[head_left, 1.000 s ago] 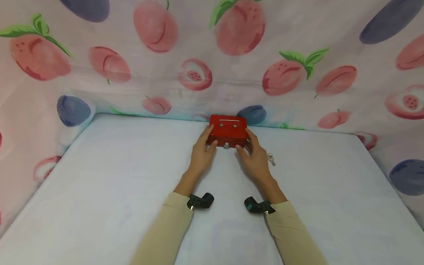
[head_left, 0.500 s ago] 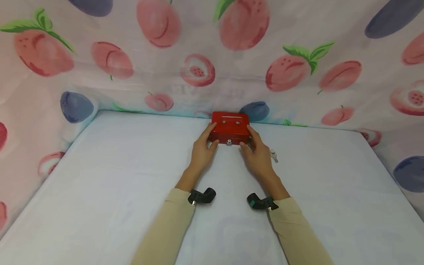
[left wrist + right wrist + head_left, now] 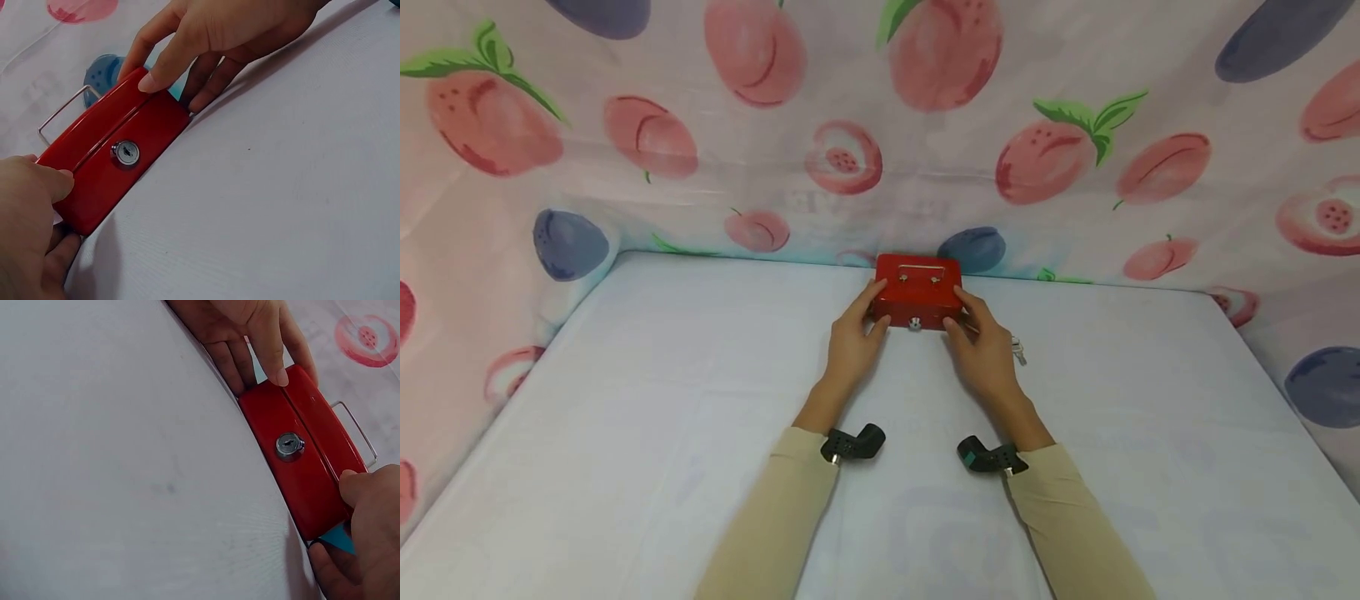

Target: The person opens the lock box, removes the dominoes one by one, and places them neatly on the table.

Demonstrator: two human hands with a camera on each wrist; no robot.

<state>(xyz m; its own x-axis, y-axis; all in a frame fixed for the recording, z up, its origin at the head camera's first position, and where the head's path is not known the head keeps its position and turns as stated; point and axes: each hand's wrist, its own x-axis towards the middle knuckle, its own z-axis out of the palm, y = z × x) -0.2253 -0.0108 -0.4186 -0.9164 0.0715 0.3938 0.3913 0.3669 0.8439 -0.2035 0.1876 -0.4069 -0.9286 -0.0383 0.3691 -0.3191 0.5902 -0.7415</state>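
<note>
A small red metal cash box (image 3: 917, 296) sits at the table's far edge, lid down, its wire handle (image 3: 62, 112) on top. A round silver lock (image 3: 289, 444) with an unfilled keyhole is on its front face. My left hand (image 3: 852, 346) grips the left end of the box, thumb at the front near the lid seam. At the right end my right hand (image 3: 987, 358) holds it the same way, thumb on the front corner and fingers round the side. In both wrist views the lower fingers reach down by the box's bottom edge.
A small silver key (image 3: 1018, 351) lies on the white tabletop (image 3: 662, 400) just right of my right hand, partly covered by it. A fruit-print cloth (image 3: 925, 192) rises behind the box and along both sides of the table.
The head view has shifted slightly. My right thumb has slid a little to the right along the box's front, and the right hand now overlaps part of the key. Otherwise the grip looks alike.
</note>
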